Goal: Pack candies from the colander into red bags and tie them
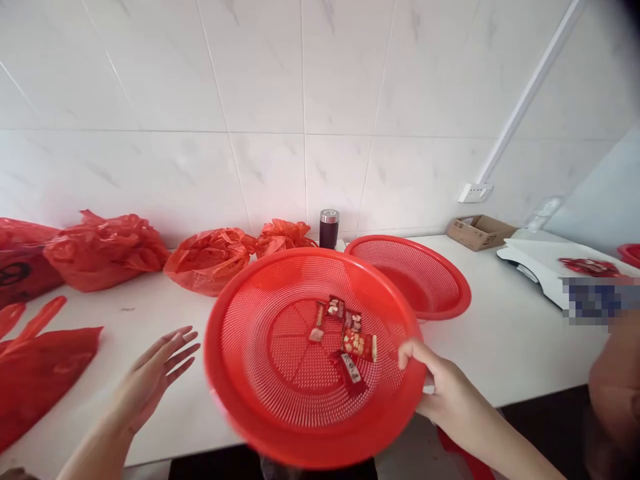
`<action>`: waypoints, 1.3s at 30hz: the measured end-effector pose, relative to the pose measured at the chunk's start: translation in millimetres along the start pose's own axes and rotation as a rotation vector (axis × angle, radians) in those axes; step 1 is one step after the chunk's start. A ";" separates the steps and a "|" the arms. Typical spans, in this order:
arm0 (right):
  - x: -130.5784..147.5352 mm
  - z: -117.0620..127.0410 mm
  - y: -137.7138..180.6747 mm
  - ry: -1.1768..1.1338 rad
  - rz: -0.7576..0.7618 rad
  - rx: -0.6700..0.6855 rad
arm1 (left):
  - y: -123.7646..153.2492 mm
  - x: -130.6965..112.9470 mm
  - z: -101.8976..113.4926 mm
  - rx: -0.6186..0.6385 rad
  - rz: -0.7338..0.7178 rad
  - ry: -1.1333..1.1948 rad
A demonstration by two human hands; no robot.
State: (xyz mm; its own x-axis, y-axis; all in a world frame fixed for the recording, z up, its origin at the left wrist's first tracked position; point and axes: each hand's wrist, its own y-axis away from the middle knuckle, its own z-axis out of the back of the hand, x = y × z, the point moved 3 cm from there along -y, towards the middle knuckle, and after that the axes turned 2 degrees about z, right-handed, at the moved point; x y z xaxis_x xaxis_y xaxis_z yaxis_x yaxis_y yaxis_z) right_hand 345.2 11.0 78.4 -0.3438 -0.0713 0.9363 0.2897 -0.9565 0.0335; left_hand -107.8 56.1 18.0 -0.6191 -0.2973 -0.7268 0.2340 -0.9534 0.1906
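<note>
My right hand [434, 380] grips the right rim of a round red plastic basket [240, 427] with a mesh bottom, thumb over the edge and the other fingers hidden below. The basket is held tilted toward me above the table's front edge. Inside lie several small wrapped snacks [359, 345] in red and brown packets, gathered right of centre. To the left of the basket, my left hand [163, 363] hovers over the table with fingers stretched out, apart from the rim and holding nothing.
A second red basket [453, 303] stands behind. Red plastic bags [107, 257] line the left and back of the white table [510, 333]. Along the wall are a dark flask [329, 232] and a cardboard box [477, 233]. Another person's arm [617, 363] is at right, near a white scale [545, 257].
</note>
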 end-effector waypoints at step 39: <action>97.5 -56.0 -384.4 1.063 0.352 -0.262 | 3.6 12.8 -100.4 -0.293 -0.240 0.158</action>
State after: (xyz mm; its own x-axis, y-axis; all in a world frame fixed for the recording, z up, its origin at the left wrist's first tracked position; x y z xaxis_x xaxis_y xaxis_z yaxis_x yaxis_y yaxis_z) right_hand 150.3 355.9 137.2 -0.8964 -0.4301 0.1071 0.3679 -0.8566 -0.3618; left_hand -39.5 54.2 -56.9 -0.5648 -0.0346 -0.8245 0.3148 -0.9326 -0.1765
